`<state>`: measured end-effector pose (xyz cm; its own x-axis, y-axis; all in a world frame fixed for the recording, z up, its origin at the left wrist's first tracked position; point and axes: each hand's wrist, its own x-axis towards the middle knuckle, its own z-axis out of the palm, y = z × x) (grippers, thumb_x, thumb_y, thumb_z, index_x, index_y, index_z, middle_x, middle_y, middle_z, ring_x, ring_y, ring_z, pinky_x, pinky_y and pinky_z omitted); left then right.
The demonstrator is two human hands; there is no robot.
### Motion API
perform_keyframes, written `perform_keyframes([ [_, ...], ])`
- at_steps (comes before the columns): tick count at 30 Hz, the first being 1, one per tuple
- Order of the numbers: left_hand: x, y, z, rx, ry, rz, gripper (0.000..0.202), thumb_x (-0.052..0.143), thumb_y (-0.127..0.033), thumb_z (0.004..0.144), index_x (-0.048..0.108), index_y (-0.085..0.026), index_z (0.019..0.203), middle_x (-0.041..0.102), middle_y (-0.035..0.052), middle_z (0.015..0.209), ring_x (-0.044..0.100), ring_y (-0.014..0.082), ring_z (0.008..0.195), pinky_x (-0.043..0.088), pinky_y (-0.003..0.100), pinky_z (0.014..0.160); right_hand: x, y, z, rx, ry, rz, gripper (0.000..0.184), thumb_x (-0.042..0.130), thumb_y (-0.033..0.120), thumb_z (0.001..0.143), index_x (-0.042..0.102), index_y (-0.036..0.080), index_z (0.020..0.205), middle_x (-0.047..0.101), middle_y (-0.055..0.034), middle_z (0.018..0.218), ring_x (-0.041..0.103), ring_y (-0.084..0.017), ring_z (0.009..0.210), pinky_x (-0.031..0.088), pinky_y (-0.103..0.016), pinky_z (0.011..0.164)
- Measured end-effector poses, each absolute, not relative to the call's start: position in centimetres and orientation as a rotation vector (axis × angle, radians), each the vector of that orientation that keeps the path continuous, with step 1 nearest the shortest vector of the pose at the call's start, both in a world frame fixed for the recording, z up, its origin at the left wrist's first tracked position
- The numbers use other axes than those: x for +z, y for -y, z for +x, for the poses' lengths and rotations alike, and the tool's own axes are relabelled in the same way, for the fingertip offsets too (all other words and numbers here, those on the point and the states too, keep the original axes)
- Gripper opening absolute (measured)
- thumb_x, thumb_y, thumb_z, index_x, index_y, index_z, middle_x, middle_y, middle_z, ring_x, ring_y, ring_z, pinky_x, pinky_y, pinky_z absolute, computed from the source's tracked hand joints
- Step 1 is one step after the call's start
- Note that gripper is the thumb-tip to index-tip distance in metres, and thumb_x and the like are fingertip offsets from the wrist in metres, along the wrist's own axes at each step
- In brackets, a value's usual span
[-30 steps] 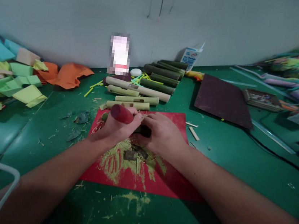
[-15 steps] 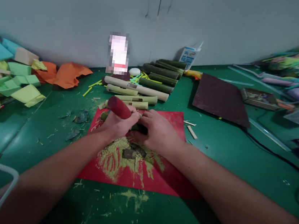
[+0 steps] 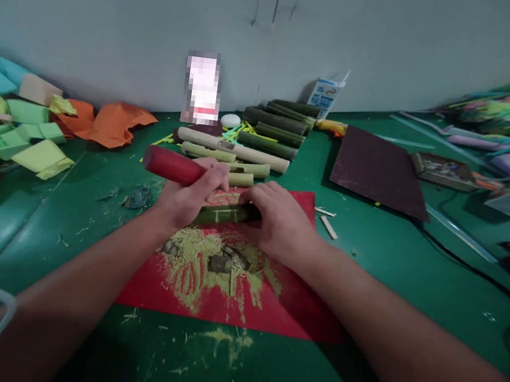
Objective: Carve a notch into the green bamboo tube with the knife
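My left hand (image 3: 187, 192) is closed around a tool with a thick red handle (image 3: 172, 165). The handle points to the left, and the tool's working end is hidden by my fingers. Against that hand's lower side lies a green bamboo tube (image 3: 224, 214) with pale marks on its upper surface. My right hand (image 3: 276, 221) grips the tube's right end, fingers over the top. Both hands are above a red sheet (image 3: 286, 316) strewn with bamboo dust and shavings (image 3: 189, 270). A small dark chip (image 3: 219, 264) rests among the shavings.
Several bamboo tubes (image 3: 275, 119) lie behind my hands, some notched. A blurred bright screen (image 3: 202, 88) stands by the wall, with a drink carton (image 3: 325, 97) farther right. Folded papers (image 3: 32, 151) cover the left, a dark board (image 3: 378, 172) the right, on the green table (image 3: 177, 367).
My left hand has swung the red handle down to the left from a raised tilt. More of the bamboo tube shows between my hands. My right hand has barely moved.
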<state>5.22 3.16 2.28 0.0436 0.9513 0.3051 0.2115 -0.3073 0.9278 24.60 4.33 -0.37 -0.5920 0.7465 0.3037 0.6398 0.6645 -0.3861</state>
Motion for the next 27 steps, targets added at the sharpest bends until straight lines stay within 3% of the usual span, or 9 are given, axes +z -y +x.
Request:
perform_keyframes([
  [5, 3.2, -2.6, 4.8, 1.273, -1.076, 1.481, 0.015, 0.070, -0.037, 0.080, 0.067, -0.023, 0.083, 0.055, -0.0016, 0.059, 0.048, 0.0122, 0.052, 0.039, 0.024, 0.052, -0.5, -4.3, 24.8, 0.423, 2.375, -1.102, 0.023, 0.065, 0.012, 0.076, 0.054, 0.021, 0.094, 0.065, -0.0063, 0.092, 0.050, -0.022, 0.086, 0.036, -0.033, 0.073],
  [9, 3.1, -2.6, 4.4, 1.258, -1.091, 1.493, 0.016, 0.075, -0.031, 0.074, 0.062, -0.022, 0.074, 0.058, -0.0009, 0.062, 0.052, 0.0126, 0.054, 0.042, 0.024, 0.054, -0.5, -4.4, 24.8, 0.462, 2.397, -1.144, 0.029, 0.071, 0.015, 0.072, 0.056, 0.020, 0.096, 0.067, -0.0077, 0.095, 0.053, -0.023, 0.088, 0.038, -0.033, 0.075],
  [15, 3.0, -3.0, 3.9, 1.110, -1.145, 1.731, 0.017, 0.083, -0.032, 0.070, 0.072, -0.021, 0.073, 0.067, 0.0025, 0.073, 0.057, 0.0153, 0.064, 0.044, 0.026, 0.060, -0.7, -4.8, 25.1, 0.465, 2.391, -1.143, 0.028, 0.071, 0.016, 0.073, 0.059, 0.020, 0.098, 0.068, -0.0077, 0.096, 0.054, -0.023, 0.088, 0.038, -0.033, 0.075],
  [27, 2.3, -3.2, 3.8, 0.969, -1.086, 1.934, 0.013, 0.081, -0.034, 0.079, 0.076, -0.023, 0.083, 0.077, 0.0030, 0.087, 0.067, 0.0189, 0.078, 0.051, 0.030, 0.076, -1.1, -5.3, 25.3, 0.530, 2.465, -1.027, 0.022, 0.072, 0.022, 0.078, 0.065, 0.016, 0.098, 0.066, -0.0095, 0.099, 0.052, -0.023, 0.092, 0.037, -0.034, 0.082],
])
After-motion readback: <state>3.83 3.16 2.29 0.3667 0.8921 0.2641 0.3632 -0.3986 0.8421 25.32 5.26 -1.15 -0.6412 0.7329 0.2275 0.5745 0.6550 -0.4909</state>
